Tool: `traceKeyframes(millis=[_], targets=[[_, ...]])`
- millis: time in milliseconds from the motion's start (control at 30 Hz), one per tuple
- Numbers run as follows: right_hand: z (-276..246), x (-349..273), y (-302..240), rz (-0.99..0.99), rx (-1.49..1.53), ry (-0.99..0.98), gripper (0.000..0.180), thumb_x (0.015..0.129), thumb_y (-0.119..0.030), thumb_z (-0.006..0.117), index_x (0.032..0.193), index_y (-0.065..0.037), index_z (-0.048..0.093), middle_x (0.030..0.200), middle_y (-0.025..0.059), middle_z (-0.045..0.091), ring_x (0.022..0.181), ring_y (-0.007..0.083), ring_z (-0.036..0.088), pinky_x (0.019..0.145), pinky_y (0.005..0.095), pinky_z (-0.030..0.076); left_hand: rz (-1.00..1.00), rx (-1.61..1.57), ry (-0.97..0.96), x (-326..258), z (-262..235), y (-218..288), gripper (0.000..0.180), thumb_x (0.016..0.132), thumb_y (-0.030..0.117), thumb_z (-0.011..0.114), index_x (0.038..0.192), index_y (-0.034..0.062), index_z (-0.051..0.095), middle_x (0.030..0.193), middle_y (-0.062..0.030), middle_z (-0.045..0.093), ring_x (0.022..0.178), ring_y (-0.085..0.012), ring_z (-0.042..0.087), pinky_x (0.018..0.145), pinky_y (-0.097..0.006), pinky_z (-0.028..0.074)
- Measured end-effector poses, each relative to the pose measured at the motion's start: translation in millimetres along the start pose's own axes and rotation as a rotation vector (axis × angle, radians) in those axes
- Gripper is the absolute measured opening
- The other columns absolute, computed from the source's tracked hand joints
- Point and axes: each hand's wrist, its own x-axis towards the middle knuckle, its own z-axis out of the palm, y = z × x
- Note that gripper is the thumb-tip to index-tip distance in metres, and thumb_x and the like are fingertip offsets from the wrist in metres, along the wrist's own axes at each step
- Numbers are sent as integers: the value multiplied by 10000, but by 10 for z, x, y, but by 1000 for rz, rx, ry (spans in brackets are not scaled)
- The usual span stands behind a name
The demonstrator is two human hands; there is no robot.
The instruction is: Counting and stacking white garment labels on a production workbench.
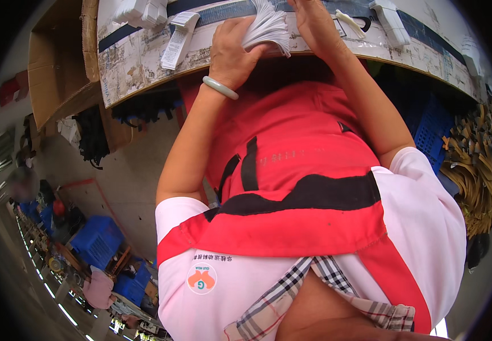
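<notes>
My left hand (232, 51), with a pale green bangle at its wrist, is closed round a fanned stack of white labels (269, 29) at the table's near edge. Just right of the stack is my right hand (317, 28). The picture's upper edge cuts off its fingers, so their grip is hidden. A folded strip of printed white labels (179, 42) lies left of my left hand. Beyond it sits a bundle of white strips (146, 12). To the right of my right hand lie a slim pale object (351, 25) and another white bundle (392, 24).
The worn tabletop (129, 68) carries dark blue tape. An open cardboard box (58, 62) stands at its left. Right of me are a blue crate (430, 133) and a heap of yellowish-brown straps (473, 176). Another person (98, 288) is at the lower left, near blue bins (97, 241).
</notes>
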Motion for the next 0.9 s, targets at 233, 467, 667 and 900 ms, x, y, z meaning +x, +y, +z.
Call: traceKeyframes(millis=[233, 467, 667, 900], targets=[[96, -107, 44, 123, 19, -159, 867, 999, -629, 428, 1605, -76, 149, 1645, 204, 160, 1534, 304, 120, 1237, 422, 91, -10, -15, 15, -7, -32, -30, 527, 732, 134, 834, 1216, 24, 656, 1126, -134, 641, 1056, -325, 619, 930, -382, 503], [174, -215, -1, 20, 65, -199, 888, 989, -652, 411, 1611, -93, 113, 1660, 198, 95, 1541, 295, 84, 1240, 411, 70, 1, -23, 21, 5, -3, -32, 526, 732, 138, 833, 1215, 26, 657, 1120, -135, 642, 1048, -327, 618, 921, -388, 503], [286, -157, -249, 35, 89, -247, 845, 1012, -607, 426, 1596, -51, 171, 1635, 181, 194, 1530, 278, 144, 1238, 405, 102, 6, -3, 28, 3, 7, -45, 529, 730, 149, 840, 1212, 27, 659, 1116, -133, 645, 1047, -331, 620, 924, -392, 502], [209, -189, -307, 47, -43, -247, 700, 1042, -505, 475, 1540, -35, 331, 1507, 144, 431, 1418, 230, 369, 1191, 345, 247, 1, -9, 32, -18, -1, -49, 524, 743, 163, 835, 1217, 28, 659, 1128, -131, 649, 1056, -328, 622, 929, -388, 502]])
